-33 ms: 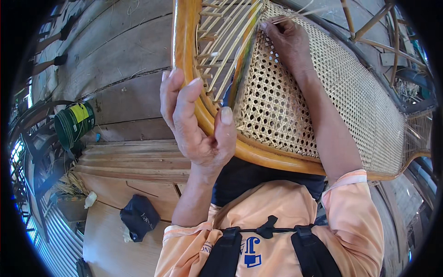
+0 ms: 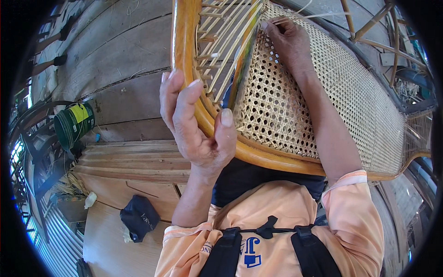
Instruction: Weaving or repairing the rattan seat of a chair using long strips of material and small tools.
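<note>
A curved, varnished wooden frame (image 2: 272, 159) holds a panel of woven cane webbing (image 2: 277, 104) with a pattern of small holes. At its left part, loose cane strands (image 2: 226, 51) run between the frame and a narrow multicoloured strip (image 2: 244, 55), and small pegs (image 2: 210, 37) stand along the frame's inner edge. My right hand (image 2: 288, 44) is closed at the far end of the webbing, thumb and finger pinching a thin cane strand (image 2: 325, 15) that trails off to the right. My left hand (image 2: 198, 124) lies against the frame's left curve, fingers stretched and thumb apart, holding nothing.
A green bucket (image 2: 74, 122) lies tilted on the plank floor (image 2: 120, 51) at left. A dark cap (image 2: 140, 217) rests on a wooden board (image 2: 104, 240) at lower left. Bamboo-like poles (image 2: 374, 23) stand at far right, and another person's feet (image 2: 60, 60) show at far left.
The free end of the cane strand by my right hand now reaches further to the right. Both hands stay nearly where they were.
</note>
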{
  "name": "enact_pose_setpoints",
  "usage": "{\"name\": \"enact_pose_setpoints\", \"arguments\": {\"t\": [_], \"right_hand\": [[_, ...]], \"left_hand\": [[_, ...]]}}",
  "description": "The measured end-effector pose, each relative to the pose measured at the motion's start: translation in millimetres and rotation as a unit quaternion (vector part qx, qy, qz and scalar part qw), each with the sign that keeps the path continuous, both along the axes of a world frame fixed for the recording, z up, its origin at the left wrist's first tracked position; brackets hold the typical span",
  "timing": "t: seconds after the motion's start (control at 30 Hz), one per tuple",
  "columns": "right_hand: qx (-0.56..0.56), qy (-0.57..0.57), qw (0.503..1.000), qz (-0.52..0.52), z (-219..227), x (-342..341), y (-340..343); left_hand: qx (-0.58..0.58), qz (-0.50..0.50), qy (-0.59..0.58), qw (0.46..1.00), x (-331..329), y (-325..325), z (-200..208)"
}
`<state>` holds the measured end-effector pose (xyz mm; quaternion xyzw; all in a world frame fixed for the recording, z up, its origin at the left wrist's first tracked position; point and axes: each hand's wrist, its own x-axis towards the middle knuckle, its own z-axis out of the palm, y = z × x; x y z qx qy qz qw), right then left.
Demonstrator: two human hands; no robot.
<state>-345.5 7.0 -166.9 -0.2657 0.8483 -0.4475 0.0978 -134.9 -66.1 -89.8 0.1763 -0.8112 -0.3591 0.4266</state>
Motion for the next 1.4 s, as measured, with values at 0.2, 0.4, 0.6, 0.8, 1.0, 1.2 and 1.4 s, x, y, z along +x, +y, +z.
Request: {"name": "enact_pose_setpoints", "arguments": {"t": [0.2,0.4,0.6,0.8,1.0,1.2,1.4], "right_hand": [[-0.044,-0.064,0.997,-0.004,1.1,-1.8,4.1],[-0.037,-0.103,0.993,-0.041,19.8,9.0,3.1],[0.035,-0.156,0.984,-0.075,33.2,10.4,-2.1],[0.003,-0.073,0.997,-0.037,21.8,5.0,3.1],[0.038,-0.091,0.995,-0.014,14.3,-1.2,-0.3],[-0.045,-0.097,0.994,0.01,6.0,0.3,2.0],[-0.027,-0.028,0.999,0.013,2.2,-1.1,-3.3]], "left_hand": [[-0.002,-0.004,-0.01,1.0,0.6,-2.2,1.3],[0.007,-0.014,-0.013,1.0,2.4,-1.7,-0.1],[0.012,-0.013,-0.008,1.0,2.0,-2.9,0.7],[-0.015,-0.024,-0.03,0.999,2.7,-5.0,-0.1],[-0.015,-0.014,-0.031,0.999,2.6,-4.6,0.9],[-0.018,-0.016,-0.04,0.999,2.8,-4.4,1.1],[-0.018,-0.015,-0.041,0.999,2.6,-4.6,1.2]]}}
